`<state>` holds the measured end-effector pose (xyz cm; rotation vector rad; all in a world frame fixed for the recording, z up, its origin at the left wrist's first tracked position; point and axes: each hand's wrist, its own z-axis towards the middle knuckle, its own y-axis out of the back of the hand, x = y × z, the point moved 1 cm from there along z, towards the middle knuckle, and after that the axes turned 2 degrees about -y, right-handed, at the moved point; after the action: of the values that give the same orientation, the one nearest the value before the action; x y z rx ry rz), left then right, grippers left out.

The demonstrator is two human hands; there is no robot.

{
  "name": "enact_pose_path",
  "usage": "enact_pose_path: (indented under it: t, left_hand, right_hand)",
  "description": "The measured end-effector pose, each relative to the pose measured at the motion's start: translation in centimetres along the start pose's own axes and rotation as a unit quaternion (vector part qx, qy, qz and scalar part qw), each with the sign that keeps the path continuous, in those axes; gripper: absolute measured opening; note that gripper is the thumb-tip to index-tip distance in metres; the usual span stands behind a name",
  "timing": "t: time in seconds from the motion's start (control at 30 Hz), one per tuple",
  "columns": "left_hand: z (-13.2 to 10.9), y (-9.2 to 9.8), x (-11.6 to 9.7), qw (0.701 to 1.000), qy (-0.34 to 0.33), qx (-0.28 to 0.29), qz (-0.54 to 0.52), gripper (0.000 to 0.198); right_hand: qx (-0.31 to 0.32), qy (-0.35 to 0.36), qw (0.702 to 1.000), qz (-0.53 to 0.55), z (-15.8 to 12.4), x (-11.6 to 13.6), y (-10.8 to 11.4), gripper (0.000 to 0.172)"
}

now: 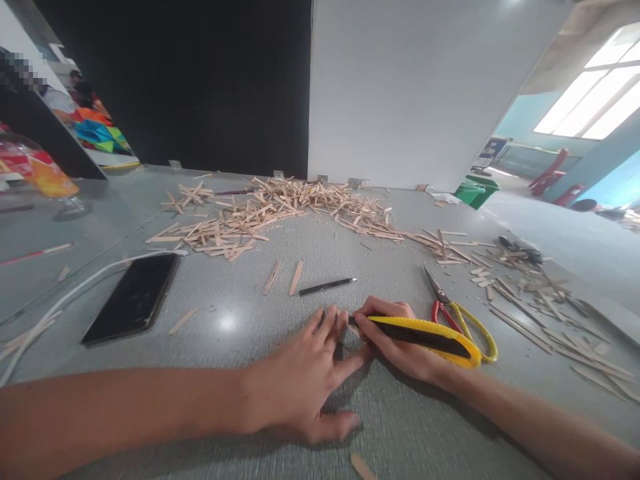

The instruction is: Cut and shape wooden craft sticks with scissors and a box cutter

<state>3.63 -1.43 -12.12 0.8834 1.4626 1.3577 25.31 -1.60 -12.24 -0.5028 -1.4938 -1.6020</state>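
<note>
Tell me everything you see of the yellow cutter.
The yellow cutter has a long, plastic-looking yellow body with a black inset and a ridged upper edge. The right hand grips it near the front, which points toward the left hand's fingertips. Its rear, in this view, overlaps the scissors; touching can't be told. Its blade is hard to make out.

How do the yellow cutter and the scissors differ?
The cutter is held in the right hand; the scissors lie on the table. The cutter has one long yellow-and-black body, while the scissors have two handles, one red, one yellow. Both have some yellow.
</note>
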Motion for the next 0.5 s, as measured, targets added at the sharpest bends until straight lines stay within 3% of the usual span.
enact_pose_path:
  t: [0.5]
  left_hand:
    - [-0.01,0.11,-0.01,1.0,-0.001,-0.002,0.002,0.089]
  right_hand:
    - [0.001,0.007,1.0,-0.007,0.05,-0.39,-0.15,0.035]
